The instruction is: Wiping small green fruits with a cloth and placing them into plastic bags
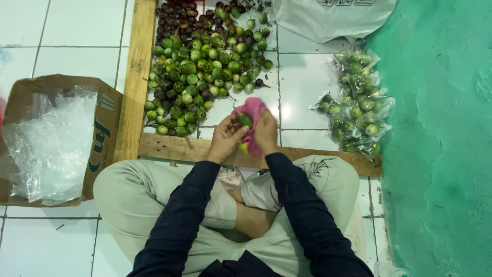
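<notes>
Pink cloth (254, 115) in right hand (266, 134); left hand (224, 139) grips green fruit (245, 120).

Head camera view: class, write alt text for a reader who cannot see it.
A seated person's left hand holds a small green fruit against a pink cloth in the right hand. A fruit pile lies ahead inside a wooden frame, bagged fruits to the right.

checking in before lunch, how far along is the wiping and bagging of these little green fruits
Done: several filled clear bags lie by the green wall. In hand: left hand holds one green fruit; right hand holds a pink cloth against it. Left: a large loose pile inside the wooden frame.
</notes>
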